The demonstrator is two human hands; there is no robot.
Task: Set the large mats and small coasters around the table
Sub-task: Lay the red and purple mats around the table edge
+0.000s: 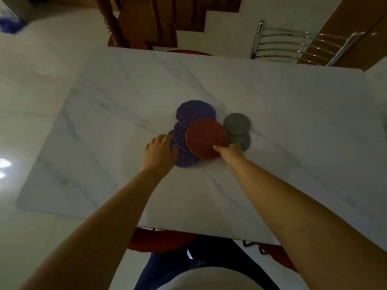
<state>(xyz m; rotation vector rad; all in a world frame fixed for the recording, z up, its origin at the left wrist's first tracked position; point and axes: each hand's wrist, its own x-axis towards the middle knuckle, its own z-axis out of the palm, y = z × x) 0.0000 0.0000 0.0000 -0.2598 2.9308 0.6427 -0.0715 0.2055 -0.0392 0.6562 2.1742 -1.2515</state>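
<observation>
Right hand (230,152) pinches red mat (206,138) at its rim; left hand (160,151) rests on purple mats (185,161). Likely light, flexible.

Dim indoor frame, soft overall, slight motion blur.
Glare spots on floor (4,166) at left edge; table (272,105) flatly lit, faint shadow at its near edge. Wide-angle bends table edges and chair (293,45). Corners smeared, red mat (206,139) texture barely resolved.
</observation>
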